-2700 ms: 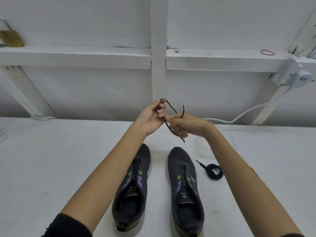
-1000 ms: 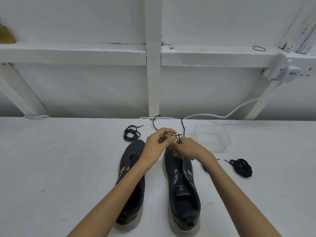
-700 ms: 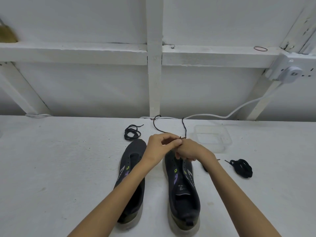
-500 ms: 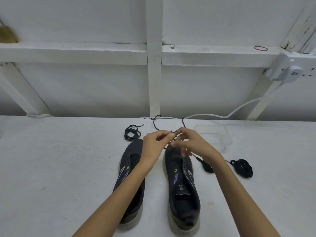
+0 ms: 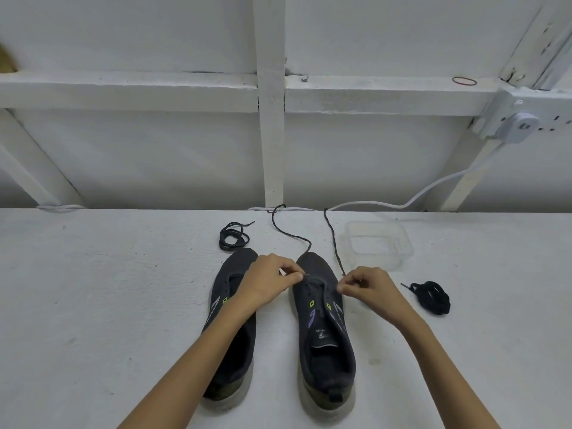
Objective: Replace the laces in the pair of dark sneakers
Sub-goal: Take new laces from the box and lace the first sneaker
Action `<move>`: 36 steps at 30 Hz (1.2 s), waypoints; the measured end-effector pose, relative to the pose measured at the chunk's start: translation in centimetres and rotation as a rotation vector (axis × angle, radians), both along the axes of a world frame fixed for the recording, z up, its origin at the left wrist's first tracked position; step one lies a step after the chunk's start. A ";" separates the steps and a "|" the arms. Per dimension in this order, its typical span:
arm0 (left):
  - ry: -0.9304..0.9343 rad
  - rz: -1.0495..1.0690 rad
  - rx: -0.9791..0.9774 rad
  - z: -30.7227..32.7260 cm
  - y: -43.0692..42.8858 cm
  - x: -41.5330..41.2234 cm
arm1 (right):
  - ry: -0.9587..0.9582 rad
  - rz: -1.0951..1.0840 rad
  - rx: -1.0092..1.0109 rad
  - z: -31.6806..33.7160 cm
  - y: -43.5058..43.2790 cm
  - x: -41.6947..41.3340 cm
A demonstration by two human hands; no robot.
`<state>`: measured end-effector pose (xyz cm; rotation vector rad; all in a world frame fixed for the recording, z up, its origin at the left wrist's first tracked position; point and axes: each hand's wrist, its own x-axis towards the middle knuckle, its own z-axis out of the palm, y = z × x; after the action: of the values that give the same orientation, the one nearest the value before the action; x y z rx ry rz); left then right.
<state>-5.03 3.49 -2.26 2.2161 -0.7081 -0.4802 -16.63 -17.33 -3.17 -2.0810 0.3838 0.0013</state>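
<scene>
White-painted wall (image 5: 123,156), crossed by beams, is seen behind a white desk (image 5: 93,305) on which everything is laid. At the far left of the group a thin, dark coiled lace (image 5: 233,237) is placed just beyond the toe of the left sneaker (image 5: 240,262), which is set with its toe pointing away and is partly covered by the left forearm. The left hand (image 5: 269,281) is held over the gap between the two shoes, its thumb and forefinger pinched on one end of a brown lace (image 5: 334,239). Two strands of that lace are trailed away over the desk toward the wall, one passing over the toe of the right sneaker (image 5: 325,342). That sneaker is stood just beside the first and parallel to it, toe away. Between the hands the lace is carried across the front of its eyelet area; whether it is threaded there cannot be told. The right hand (image 5: 368,286) is held apart from the left, at the right edge of the same sneaker, its fingers curled and pinched on the lace. Farther right, a clear container (image 5: 379,244) is set far on the desk, and a black lace bundle (image 5: 431,297) is laid nearer. A white cable (image 5: 387,205) is run along the wall up to a socket block (image 5: 515,126), and a rubber band (image 5: 464,81) is seen on the beam.
</scene>
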 end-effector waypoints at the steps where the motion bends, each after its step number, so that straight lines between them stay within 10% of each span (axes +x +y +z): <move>1: 0.004 -0.001 0.027 0.0 0.1 0.0 | 0.006 0.011 -0.032 -0.4 0.0 -0.2; 10: 0.002 0.061 0.085 -0.3 1.0 -0.2 | -0.092 -0.101 0.009 -1.6 1.2 -0.1; 26: -0.005 0.057 0.127 -0.6 1.1 -0.1 | 0.069 -0.119 -0.587 -0.7 4.9 0.1; 36: -0.006 0.057 0.144 -0.6 1.2 -0.4 | 0.048 -0.139 -0.520 -1.1 5.0 0.2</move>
<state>-5.44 4.73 -2.88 2.3662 -0.6281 -0.5102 -16.46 -12.35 -4.24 -2.5630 0.6072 -0.1458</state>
